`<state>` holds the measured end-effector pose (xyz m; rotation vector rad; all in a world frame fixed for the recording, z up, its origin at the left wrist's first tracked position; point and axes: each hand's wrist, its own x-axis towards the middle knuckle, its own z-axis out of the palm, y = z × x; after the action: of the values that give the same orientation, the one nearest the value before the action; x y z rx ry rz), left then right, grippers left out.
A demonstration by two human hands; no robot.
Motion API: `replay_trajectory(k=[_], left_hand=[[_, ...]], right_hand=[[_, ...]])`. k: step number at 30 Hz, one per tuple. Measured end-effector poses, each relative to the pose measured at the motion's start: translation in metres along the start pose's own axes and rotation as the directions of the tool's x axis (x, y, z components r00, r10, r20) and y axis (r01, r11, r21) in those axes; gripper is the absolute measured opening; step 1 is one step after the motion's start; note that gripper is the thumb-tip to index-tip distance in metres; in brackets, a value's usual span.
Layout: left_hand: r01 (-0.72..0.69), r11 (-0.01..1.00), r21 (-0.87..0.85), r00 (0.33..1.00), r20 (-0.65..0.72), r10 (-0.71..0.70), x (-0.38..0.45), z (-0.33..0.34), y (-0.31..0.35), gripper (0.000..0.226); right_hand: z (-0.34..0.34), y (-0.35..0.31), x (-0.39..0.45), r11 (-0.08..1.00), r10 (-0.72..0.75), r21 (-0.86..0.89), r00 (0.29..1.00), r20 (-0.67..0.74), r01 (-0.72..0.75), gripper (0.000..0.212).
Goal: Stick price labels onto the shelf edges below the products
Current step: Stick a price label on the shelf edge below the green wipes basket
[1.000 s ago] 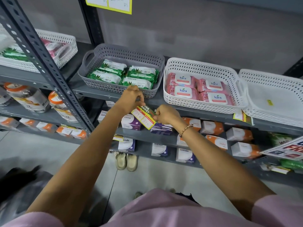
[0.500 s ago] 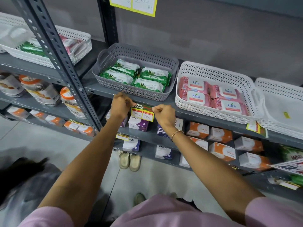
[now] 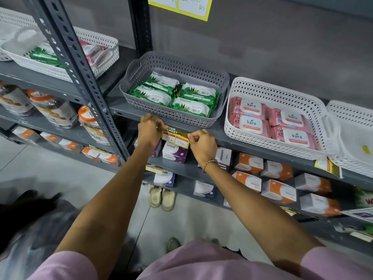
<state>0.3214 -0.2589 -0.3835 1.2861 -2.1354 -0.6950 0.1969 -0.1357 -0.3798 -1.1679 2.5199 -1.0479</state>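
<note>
A yellow and red price label (image 3: 175, 138) with two white handwritten price boxes lies flat against the grey shelf edge (image 3: 242, 141), below the grey basket (image 3: 139, 98) of green wipe packs (image 3: 175, 93). My left hand (image 3: 149, 131) pinches the label's upper left corner. My right hand (image 3: 201, 143) pinches its upper right corner; a bead bracelet circles that wrist. Both hands press at the shelf edge.
A white basket (image 3: 232, 128) of pink Kara packs stands to the right, then another white basket (image 3: 343, 112). A second label (image 3: 328, 165) hangs on the edge further right. Boxes fill the lower shelves. A slotted steel upright (image 3: 80, 77) stands to the left.
The label went from tilted in front of the shelf to level against the shelf edge. Both hands rose with it and now hold its top corners.
</note>
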Motion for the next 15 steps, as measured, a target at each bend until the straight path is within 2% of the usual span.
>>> replay_trajectory(k=[5, 10, 15], left_hand=[[-0.029, 0.996, 0.082, 1.0, 0.009, 0.028, -0.002, 0.001, -0.002, 0.018], [-0.062, 0.998, 0.021, 0.998, -0.009, 0.062, -0.006, 0.004, -0.003, 0.02], [-0.034, 0.999, -0.023, 0.999, -0.043, 0.033, -0.008, 0.011, -0.002, 0.009]], right_hand=[[0.005, -0.003, 0.001, 0.997, -0.012, -0.071, 1.0, -0.007, 0.011, 0.022], [0.005, -0.002, 0.0, 0.996, -0.04, -0.078, 0.999, -0.015, 0.039, 0.023], [0.009, -0.003, 0.001, 0.995, -0.051, -0.089, 0.998, -0.031, 0.048, 0.024]])
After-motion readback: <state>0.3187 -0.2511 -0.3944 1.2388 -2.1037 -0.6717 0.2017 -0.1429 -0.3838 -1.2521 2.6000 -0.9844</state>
